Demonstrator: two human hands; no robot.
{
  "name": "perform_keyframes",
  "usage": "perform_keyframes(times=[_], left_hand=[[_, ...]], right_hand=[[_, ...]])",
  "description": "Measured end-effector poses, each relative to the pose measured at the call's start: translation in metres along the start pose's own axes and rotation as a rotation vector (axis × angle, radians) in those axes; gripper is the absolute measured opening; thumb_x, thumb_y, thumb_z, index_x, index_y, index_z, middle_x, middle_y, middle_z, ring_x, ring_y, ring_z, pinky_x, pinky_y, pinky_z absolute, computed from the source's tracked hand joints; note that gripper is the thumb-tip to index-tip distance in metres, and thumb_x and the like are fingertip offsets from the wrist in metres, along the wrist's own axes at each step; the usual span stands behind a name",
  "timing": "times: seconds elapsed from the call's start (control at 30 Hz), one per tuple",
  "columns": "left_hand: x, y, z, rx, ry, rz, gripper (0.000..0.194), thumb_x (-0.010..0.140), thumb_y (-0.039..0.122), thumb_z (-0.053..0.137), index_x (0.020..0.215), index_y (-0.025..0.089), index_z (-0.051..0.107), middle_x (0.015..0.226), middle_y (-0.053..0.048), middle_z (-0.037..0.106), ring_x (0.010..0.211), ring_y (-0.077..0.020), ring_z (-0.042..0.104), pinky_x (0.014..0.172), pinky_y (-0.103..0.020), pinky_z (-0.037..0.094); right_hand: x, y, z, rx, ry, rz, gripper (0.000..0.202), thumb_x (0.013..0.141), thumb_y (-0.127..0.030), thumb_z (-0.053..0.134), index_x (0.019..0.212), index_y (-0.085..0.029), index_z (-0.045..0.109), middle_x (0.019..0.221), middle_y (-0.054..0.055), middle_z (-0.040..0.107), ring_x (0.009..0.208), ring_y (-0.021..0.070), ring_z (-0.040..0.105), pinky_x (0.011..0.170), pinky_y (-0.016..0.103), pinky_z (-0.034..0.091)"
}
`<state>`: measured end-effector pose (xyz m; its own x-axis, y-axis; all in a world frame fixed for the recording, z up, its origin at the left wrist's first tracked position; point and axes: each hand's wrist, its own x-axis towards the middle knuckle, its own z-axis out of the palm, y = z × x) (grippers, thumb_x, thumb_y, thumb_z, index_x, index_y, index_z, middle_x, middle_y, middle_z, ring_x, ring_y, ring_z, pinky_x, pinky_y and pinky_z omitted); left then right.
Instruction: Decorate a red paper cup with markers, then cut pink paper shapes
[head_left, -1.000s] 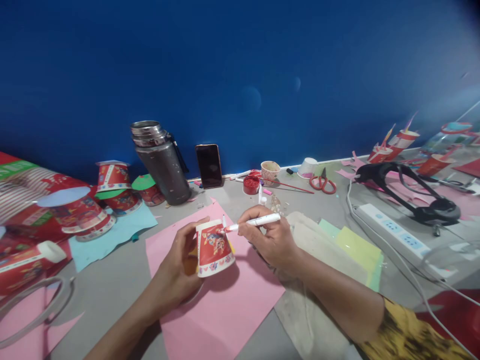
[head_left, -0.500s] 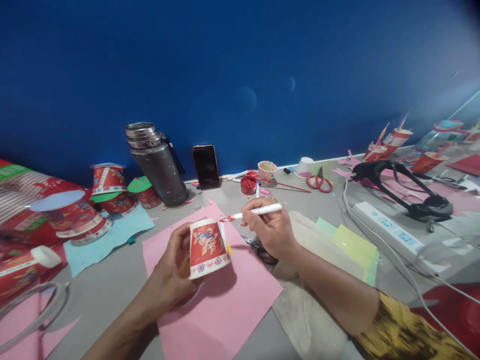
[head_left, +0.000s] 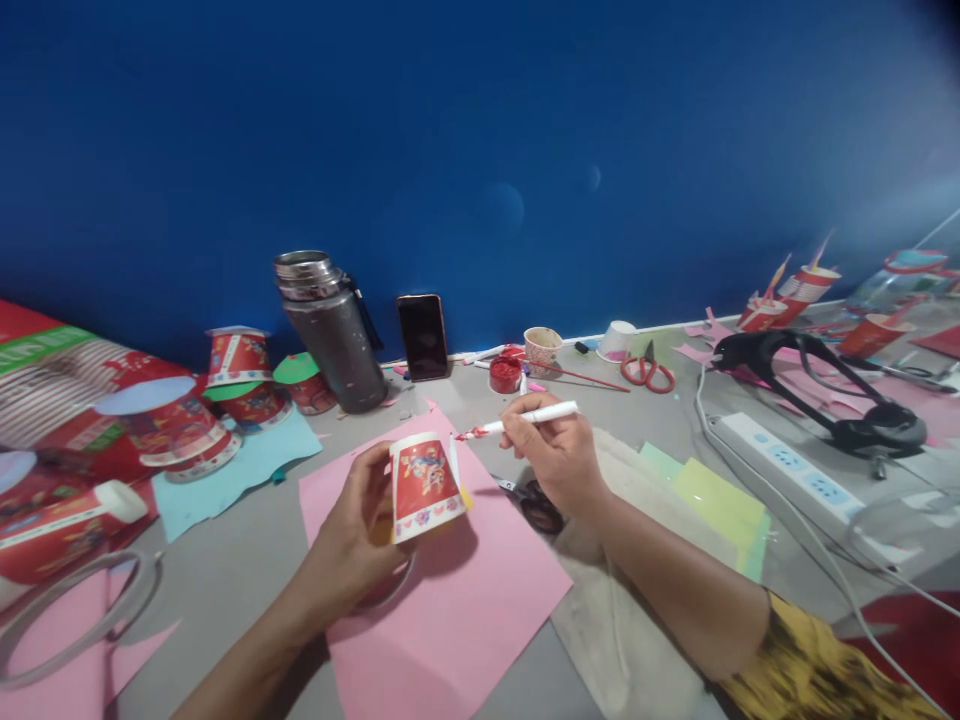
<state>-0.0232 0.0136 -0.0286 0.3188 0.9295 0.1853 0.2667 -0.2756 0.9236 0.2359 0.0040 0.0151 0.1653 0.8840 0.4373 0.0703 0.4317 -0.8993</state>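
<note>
My left hand point(head_left: 356, 545) is closed around a red patterned paper cup point(head_left: 426, 485), held tilted above a pink paper sheet point(head_left: 480, 620). Between the thumb and fingers of my right hand point(head_left: 559, 455) is a white marker pen point(head_left: 541, 413), its front end smeared red. The pen's tip points left and sits close beside the cup's upper right edge, with a small gap visible. Dark-handled scissors point(head_left: 538, 508) lie under my right hand, partly hidden. A bit of yellow shows behind the cup.
Decorated paper cups point(head_left: 240, 355), a steel flask point(head_left: 337, 345) and a phone point(head_left: 422, 338) stand at the back left. Further right are a small red pot point(head_left: 505, 375), red-handled scissors point(head_left: 647, 371), a power strip point(head_left: 787, 465) and a black head strap point(head_left: 817, 390). Cloth point(head_left: 600, 610) lies beneath my right forearm.
The whole view has shifted, so things appear slightly further right. The pen tip is a little further from the cup's edge. Both hands keep their holds.
</note>
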Motion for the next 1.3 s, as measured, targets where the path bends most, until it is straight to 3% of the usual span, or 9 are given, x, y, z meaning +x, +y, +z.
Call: perform_keyframes(times=[0.2,0.37,0.47,0.57,0.73,0.93,1.13,1.23,1.3], left_hand=[[0.002,0.005,0.0,0.282,0.083,0.085,0.081,0.083,0.039,0.081,0.151,0.026,0.04,0.157,-0.019,0.052,0.149,-0.0409,0.054,0.121,-0.064,0.049],[0.002,0.002,0.001,0.321,0.113,0.232,0.073,0.085,0.039,0.081,0.147,0.027,0.044,0.153,-0.017,0.051,0.144,-0.0388,0.056,0.111,-0.056,0.059],[0.002,0.002,0.002,0.35,0.124,0.302,0.069,0.085,0.035,0.08,0.146,0.028,0.047,0.149,-0.015,0.055,0.144,-0.0379,0.057,0.115,-0.057,0.057],[0.002,0.001,0.002,0.338,0.115,0.311,0.067,0.087,0.033,0.078,0.147,0.028,0.048,0.15,-0.014,0.056,0.145,-0.0364,0.056,0.119,-0.056,0.054],[0.001,-0.002,0.002,0.276,0.115,0.189,0.073,0.086,0.032,0.08,0.15,0.028,0.046,0.156,-0.014,0.052,0.145,-0.0349,0.057,0.119,-0.054,0.053],[0.002,0.005,0.002,0.222,0.101,0.083,0.084,0.078,0.04,0.087,0.15,0.026,0.046,0.156,-0.017,0.054,0.148,-0.0395,0.055,0.122,-0.059,0.048],[0.001,0.009,0.001,0.042,0.038,-0.033,0.088,0.077,0.046,0.089,0.15,0.03,0.042,0.164,-0.017,0.047,0.151,-0.0415,0.053,0.115,-0.057,0.055],[0.002,0.008,0.001,-0.069,0.037,-0.034,0.092,0.075,0.05,0.092,0.15,0.03,0.042,0.166,-0.018,0.046,0.154,-0.0415,0.05,0.115,-0.053,0.056],[0.001,0.012,0.001,-0.168,0.034,-0.038,0.097,0.071,0.056,0.095,0.148,0.03,0.043,0.165,-0.018,0.048,0.153,-0.0424,0.051,0.115,-0.051,0.057]], right_hand=[[-0.015,-0.01,0.007,-0.128,-0.13,-0.218,0.008,0.095,-0.028,0.073,0.09,-0.021,0.075,0.077,0.002,0.076,0.056,0.0121,0.059,0.052,0.025,0.045],[-0.022,-0.013,0.014,-0.208,-0.198,-0.425,0.007,0.098,-0.022,0.071,0.094,-0.022,0.076,0.079,0.003,0.079,0.06,0.0142,0.065,0.06,0.028,0.052],[-0.022,-0.011,0.016,-0.228,-0.227,-0.474,0.007,0.099,-0.022,0.071,0.095,-0.022,0.077,0.081,0.004,0.08,0.062,0.0154,0.067,0.062,0.029,0.054],[-0.019,-0.007,0.014,-0.246,-0.21,-0.426,0.009,0.099,-0.025,0.071,0.092,-0.022,0.077,0.079,0.003,0.079,0.061,0.0155,0.066,0.061,0.029,0.053],[-0.017,-0.007,0.009,-0.246,-0.104,-0.253,0.013,0.098,-0.027,0.068,0.088,-0.022,0.074,0.074,0.001,0.074,0.057,0.0141,0.06,0.054,0.027,0.048],[-0.019,-0.007,0.012,-0.2,-0.181,-0.271,0.014,0.095,-0.032,0.073,0.086,-0.022,0.075,0.075,0.002,0.075,0.058,0.0138,0.06,0.057,0.028,0.049],[-0.005,0.006,0.005,-0.004,0.036,-0.03,0.02,0.102,-0.041,0.065,0.1,-0.022,0.07,0.068,-0.002,0.07,0.054,0.0117,0.057,0.053,0.024,0.047],[-0.003,0.009,0.004,0.006,-0.067,0.021,0.025,0.095,-0.04,0.076,0.113,-0.023,0.07,0.088,0.001,0.078,0.066,0.0134,0.063,0.06,0.026,0.053],[-0.005,0.009,0.005,-0.009,-0.222,0.042,0.054,0.08,-0.039,0.092,0.126,-0.025,0.068,0.116,0.007,0.08,0.088,0.0188,0.071,0.071,0.03,0.058]])
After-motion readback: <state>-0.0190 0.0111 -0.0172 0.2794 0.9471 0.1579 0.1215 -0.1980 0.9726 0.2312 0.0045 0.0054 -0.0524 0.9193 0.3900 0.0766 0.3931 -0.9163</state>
